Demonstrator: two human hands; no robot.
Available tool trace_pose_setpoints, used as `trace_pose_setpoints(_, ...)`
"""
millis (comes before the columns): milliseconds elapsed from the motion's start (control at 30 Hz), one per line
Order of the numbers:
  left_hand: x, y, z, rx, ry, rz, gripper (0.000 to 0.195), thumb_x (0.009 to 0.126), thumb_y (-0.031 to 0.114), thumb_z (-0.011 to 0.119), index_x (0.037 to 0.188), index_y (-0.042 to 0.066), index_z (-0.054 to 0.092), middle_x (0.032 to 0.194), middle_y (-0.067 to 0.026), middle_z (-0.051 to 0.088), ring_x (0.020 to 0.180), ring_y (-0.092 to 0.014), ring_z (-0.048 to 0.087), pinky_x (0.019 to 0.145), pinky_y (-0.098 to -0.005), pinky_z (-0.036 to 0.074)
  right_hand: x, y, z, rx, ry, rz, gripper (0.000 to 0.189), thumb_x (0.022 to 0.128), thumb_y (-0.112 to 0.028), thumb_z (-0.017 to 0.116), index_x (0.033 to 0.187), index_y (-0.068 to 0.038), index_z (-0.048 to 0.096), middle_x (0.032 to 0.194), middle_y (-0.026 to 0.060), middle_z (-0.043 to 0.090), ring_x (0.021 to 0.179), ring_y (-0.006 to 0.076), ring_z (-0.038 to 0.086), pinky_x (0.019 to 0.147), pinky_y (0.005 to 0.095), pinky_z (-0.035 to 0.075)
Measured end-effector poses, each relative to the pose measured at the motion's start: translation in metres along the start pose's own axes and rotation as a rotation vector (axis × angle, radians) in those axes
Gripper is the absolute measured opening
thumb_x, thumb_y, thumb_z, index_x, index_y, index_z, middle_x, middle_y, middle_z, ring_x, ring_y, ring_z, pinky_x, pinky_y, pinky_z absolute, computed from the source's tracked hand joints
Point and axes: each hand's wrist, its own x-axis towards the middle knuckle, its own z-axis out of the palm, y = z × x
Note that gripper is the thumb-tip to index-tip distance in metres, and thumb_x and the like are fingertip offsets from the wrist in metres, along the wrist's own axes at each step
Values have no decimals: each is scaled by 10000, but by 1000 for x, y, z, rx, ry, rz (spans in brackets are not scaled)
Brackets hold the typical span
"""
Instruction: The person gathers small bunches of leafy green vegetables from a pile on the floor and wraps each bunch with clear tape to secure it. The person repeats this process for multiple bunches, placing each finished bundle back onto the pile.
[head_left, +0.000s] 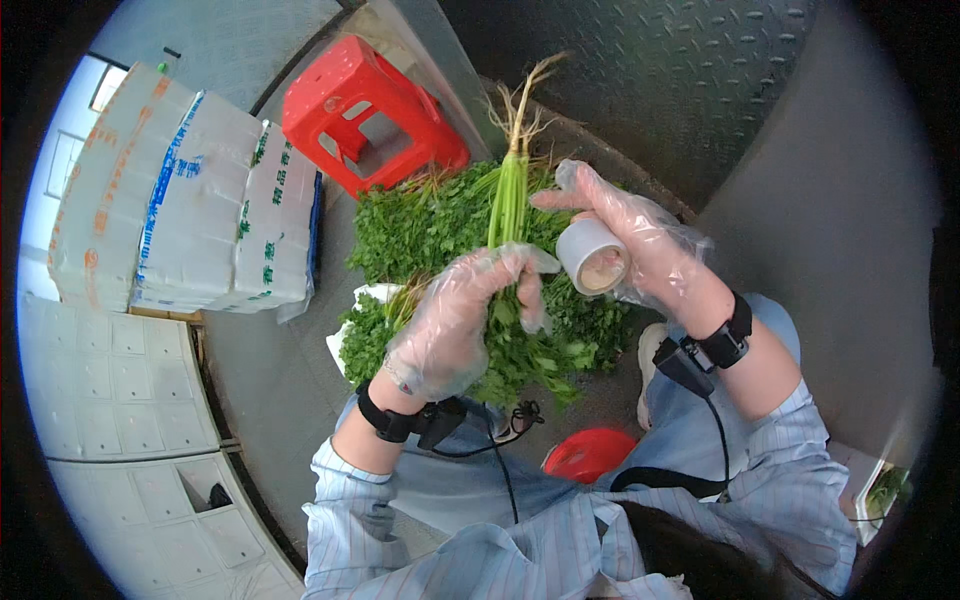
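My left hand (465, 315), in a clear plastic glove, is closed around a bunch of leafy green herbs with pale roots (510, 195), which looks like coriander or celery. The roots point away from me and the leaves hang towards me. Beside it, my right hand (615, 217), gloved too, holds a roll of white tape (592, 256), with the thumb and index finger reaching towards the stems. Below both hands lies a large pile of the same kind of greens (427, 225), with a smaller heap on white material at its near left.
A red plastic stool (375, 120) stands beyond the pile. White foam boxes (202, 202) are stacked at the left, above pale lockers (127, 375). A textured metal plate (637, 90) rises at the far right. A red object (590, 455) lies between my legs.
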Motion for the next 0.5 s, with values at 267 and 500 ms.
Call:
trace_pose_setpoints(267, 7, -12, 7, -533, 184, -89, 360, 954, 315, 456, 1114, 10, 562, 935, -29, 551, 767, -131, 507, 718, -272, 448, 6, -6, -5, 582, 48, -235, 303, 925, -341, 514, 966, -46, 569, 779, 10, 551, 604, 126, 570, 544, 273, 491)
trace_pose_setpoints(500, 31, -47, 26, -487, 212, -83, 356, 920, 317, 531, 1114, 18, 521, 848, -56, 571, 802, -175, 558, 767, -314, 456, 15, -5, -11, 690, -160, -364, 242, 922, -370, 528, 850, -139, 512, 789, -16, 529, 703, 141, 592, 592, 309, 511)
